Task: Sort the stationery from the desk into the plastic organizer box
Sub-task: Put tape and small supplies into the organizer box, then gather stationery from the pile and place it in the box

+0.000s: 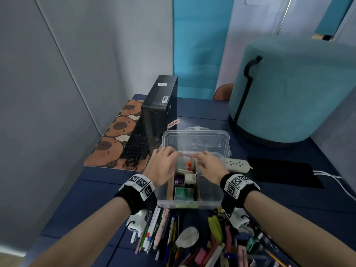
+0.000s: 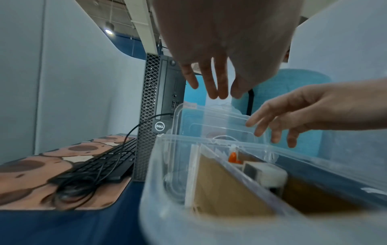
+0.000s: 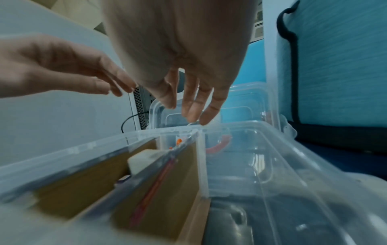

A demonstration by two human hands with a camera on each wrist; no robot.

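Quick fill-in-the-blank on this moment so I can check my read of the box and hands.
1. The clear plastic organizer box has its lid ____.
2. Both hands, left hand and right hand, hover above the box holding ____.
3. Brown ____ dividers split the box.
4. The loose pens lie on the ____ desk.

Missing: off; nothing; cardboard; blue

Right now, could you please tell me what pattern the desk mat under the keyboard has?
The desk mat has brown cartoon capybara faces on cream, clearest in the head view.
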